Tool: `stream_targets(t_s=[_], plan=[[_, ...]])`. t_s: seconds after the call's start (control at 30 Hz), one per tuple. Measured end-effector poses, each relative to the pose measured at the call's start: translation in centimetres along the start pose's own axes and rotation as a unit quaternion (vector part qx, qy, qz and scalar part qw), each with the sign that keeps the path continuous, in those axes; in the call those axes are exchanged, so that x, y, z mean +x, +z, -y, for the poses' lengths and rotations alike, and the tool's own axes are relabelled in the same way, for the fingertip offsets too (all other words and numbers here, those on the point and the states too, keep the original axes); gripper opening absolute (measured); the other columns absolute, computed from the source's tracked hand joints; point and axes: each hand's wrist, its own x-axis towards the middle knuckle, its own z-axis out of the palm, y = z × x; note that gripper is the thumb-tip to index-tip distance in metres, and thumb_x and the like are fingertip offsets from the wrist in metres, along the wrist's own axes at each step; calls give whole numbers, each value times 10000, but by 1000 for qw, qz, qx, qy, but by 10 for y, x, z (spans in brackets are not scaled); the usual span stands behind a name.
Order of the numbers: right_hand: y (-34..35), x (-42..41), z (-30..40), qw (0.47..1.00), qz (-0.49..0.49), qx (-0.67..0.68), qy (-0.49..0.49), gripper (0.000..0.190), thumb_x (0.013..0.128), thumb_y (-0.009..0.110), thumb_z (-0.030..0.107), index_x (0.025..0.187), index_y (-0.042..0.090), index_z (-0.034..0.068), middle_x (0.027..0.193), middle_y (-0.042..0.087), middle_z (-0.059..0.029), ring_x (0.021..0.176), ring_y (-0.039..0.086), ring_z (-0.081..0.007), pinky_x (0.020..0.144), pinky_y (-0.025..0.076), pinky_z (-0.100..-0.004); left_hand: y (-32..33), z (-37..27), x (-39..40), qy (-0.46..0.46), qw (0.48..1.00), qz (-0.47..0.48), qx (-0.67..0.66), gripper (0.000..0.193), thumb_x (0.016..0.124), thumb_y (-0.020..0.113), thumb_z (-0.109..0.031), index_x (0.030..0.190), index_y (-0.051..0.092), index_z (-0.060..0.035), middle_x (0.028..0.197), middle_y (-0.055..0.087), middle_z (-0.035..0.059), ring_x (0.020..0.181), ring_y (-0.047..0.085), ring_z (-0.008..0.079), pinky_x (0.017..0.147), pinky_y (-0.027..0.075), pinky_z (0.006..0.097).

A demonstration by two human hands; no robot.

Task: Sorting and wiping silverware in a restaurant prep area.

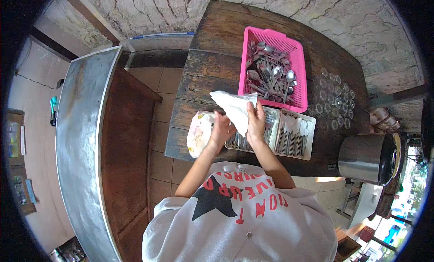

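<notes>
A white paper napkin or tissue (237,108), folded to a point at its left, is held in my right hand (256,123), thumb on top. My left hand (221,130) is slightly blurred, fingers apart, beside the napkin's lower left edge; whether a fingertip touches it is unclear. Just left of that hand lies a printed plastic packet (198,135), partly covered by it. Below both hands a cream plastic cutlery tray (276,118) holds metal utensils, partly hidden. Another cream tray (310,138) beside it holds utensils in rows, with white paper at their upper ends.
Behind the trays, a pink plastic basket (298,58) holds many loose spoons and forks on the dark wooden table (210,69). Several clear glasses (337,102) stand at the right, near a large metal pot (359,157). A metal-topped counter (84,143) stands left across a tiled gap.
</notes>
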Motion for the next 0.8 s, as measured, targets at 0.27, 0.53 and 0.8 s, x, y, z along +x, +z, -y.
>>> stream_targets(t_s=[0.27,0.53,0.8], plan=[[1,-22,-15,995,-37,-79,-52,228,827,511,174,991,465,23,881,512,-9,787,462,-64,665,371,-216,39,-13,-24,213,967,-110,82,114,841,485,-142,893,493,-40,728,514,-7,632,445,20,522,360,174],[-7,-34,-19,883,94,267,375,358,816,472,391,1083,451,152,1036,498,4,936,480,-139,764,394,-279,25,1,-16,308,912,-108,248,95,801,528,-57,809,438,-29,709,502,4,664,439,40,578,368,187],[-36,1,-13,943,23,248,220,280,821,503,267,1009,492,60,973,548,-33,908,518,-145,805,406,-311,22,-4,-31,253,939,-93,213,125,819,513,-94,853,397,-68,562,508,-4,375,395,10,282,246,160]])
